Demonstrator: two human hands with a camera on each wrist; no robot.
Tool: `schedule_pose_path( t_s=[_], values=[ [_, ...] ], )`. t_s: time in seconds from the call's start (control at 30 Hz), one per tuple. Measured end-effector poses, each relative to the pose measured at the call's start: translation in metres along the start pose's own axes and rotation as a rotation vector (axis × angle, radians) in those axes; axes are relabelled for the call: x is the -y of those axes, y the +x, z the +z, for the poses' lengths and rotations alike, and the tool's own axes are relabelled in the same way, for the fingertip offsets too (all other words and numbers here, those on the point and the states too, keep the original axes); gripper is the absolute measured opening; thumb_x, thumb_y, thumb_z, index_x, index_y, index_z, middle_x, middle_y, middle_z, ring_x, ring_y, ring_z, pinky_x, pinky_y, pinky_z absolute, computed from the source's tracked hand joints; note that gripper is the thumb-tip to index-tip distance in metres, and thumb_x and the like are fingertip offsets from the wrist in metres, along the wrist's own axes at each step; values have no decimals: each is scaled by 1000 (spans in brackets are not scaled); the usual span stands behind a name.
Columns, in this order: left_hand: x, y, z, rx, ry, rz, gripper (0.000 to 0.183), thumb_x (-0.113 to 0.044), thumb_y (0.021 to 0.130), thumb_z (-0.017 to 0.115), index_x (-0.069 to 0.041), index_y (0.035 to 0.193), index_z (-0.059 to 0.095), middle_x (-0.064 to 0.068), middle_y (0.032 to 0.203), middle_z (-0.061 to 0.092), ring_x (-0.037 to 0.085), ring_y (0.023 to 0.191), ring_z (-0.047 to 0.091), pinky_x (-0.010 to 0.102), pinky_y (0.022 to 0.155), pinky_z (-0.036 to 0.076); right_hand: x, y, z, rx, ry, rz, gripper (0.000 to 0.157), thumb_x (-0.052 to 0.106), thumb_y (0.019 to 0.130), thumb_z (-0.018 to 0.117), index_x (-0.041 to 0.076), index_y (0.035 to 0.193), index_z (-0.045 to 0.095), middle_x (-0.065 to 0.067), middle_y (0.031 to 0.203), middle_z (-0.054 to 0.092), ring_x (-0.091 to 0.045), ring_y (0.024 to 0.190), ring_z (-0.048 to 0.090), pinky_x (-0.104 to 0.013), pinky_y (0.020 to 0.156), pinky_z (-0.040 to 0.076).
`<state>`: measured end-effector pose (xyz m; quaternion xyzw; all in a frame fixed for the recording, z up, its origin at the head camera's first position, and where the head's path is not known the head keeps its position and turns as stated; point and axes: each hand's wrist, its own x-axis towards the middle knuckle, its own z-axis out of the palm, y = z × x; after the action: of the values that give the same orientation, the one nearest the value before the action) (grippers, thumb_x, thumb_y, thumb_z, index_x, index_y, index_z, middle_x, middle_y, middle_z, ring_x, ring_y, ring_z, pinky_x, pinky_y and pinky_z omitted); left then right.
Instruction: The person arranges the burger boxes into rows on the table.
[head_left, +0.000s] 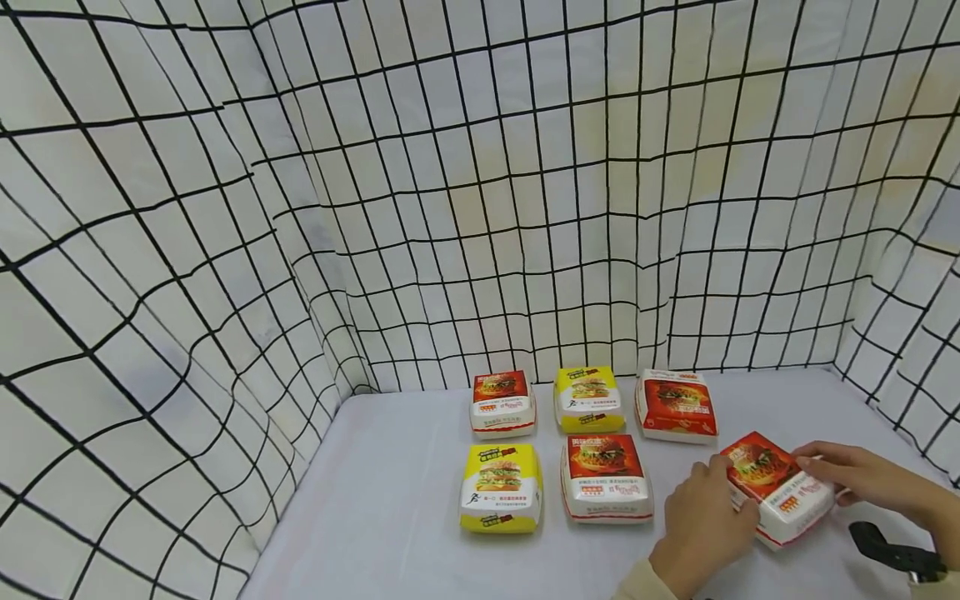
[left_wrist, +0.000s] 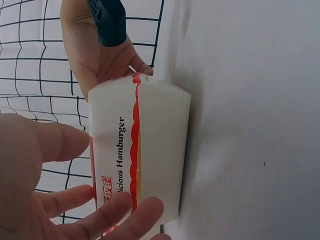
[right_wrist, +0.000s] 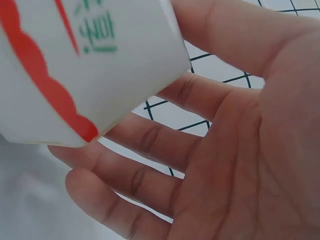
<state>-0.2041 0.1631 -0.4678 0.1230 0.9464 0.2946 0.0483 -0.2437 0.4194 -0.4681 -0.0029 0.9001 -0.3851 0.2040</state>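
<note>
A red-and-white burger box (head_left: 780, 487) with a burger picture on its lid sits turned at an angle between my two hands at the right of the table. My left hand (head_left: 708, 517) holds its left side, with fingers and thumb spread along the wall printed "Hamburger" in the left wrist view. On the opposite side my right hand (head_left: 862, 475) grips the box, thumb near the top edge and fingers (right_wrist: 150, 140) reaching around the far corner in the right wrist view.
Left of my hands stand two rows of burger boxes: a red one (head_left: 504, 406), a yellow one (head_left: 589, 400) and a red one (head_left: 677, 407) behind, a yellow one (head_left: 501, 489) and a red one (head_left: 607, 479) in front. Black-gridded white cloth (head_left: 487, 208) walls the white table (head_left: 375, 500).
</note>
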Motion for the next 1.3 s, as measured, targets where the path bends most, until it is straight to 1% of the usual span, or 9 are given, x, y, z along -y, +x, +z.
schedule_pose_path(
  t_s=[0.17, 0.3, 0.43, 0.57, 0.7, 0.8, 1.0, 1.2, 1.3],
  values=[
    [2, -1, -1, -8, 13, -15, 52, -49, 89, 72, -33, 134, 53, -9, 105, 55, 12, 83, 59, 34, 72, 50, 4, 2, 0, 15, 4, -23, 67, 46, 108, 43, -11, 143, 42, -27, 126, 59, -20, 94, 54, -37, 72, 49],
    [4, -1, -1, -24, 29, -2, 51, -50, 90, 70, -32, 135, 54, -7, 106, 53, 13, 80, 58, 33, 68, 49, 5, 5, 1, 27, 26, -29, 67, 46, 108, 44, -11, 143, 41, -28, 127, 58, -20, 93, 53, -36, 71, 49],
    [4, -1, -1, -36, 28, 8, 52, -52, 90, 68, -35, 137, 53, -6, 109, 50, 13, 80, 58, 33, 67, 49, 7, 6, 2, 35, 41, -28, 68, 46, 107, 46, -12, 143, 39, -21, 120, 61, -20, 89, 54, -35, 69, 50],
    [1, 1, -1, -12, 13, -32, 58, -56, 89, 68, -38, 141, 50, -5, 116, 48, 13, 85, 59, 34, 72, 51, 7, 5, 3, 44, 51, -45, 67, 44, 108, 45, -12, 143, 39, -10, 112, 62, -18, 83, 54, -33, 67, 49],
    [1, 2, 1, 10, 23, -69, 67, -60, 89, 68, -39, 148, 44, -4, 132, 46, 15, 98, 62, 37, 81, 55, 6, 5, 4, 78, 75, -93, 65, 41, 109, 43, -13, 144, 35, -7, 105, 59, -15, 78, 55, -31, 66, 49],
    [2, 4, 1, 22, 15, -85, 70, -59, 90, 67, -39, 151, 41, -3, 143, 43, 16, 106, 62, 40, 86, 55, 6, 7, 7, 94, 88, -111, 65, 40, 109, 43, -13, 145, 33, -7, 104, 59, -15, 76, 56, -30, 65, 50],
    [4, 6, 3, 25, -15, -101, 66, -52, 93, 66, -39, 152, 39, -2, 141, 42, 16, 100, 59, 40, 80, 55, 11, 8, 11, 78, 64, -143, 63, 38, 108, 45, -14, 143, 35, -8, 99, 59, -16, 72, 57, -30, 63, 50],
    [4, 6, 5, 13, -23, -104, 64, -50, 96, 63, -38, 154, 37, -1, 149, 39, 17, 113, 58, 43, 84, 56, 17, 8, 15, 54, 58, -138, 63, 38, 109, 43, -15, 142, 33, -5, 87, 56, -16, 70, 56, -29, 62, 50],
    [5, 6, 5, 10, -22, -107, 64, -53, 97, 61, -39, 155, 36, -1, 150, 39, 18, 115, 58, 43, 84, 56, 18, 8, 16, 47, 50, -128, 64, 40, 110, 41, -14, 142, 33, -4, 87, 56, -16, 70, 57, -29, 63, 50]
  ],
)
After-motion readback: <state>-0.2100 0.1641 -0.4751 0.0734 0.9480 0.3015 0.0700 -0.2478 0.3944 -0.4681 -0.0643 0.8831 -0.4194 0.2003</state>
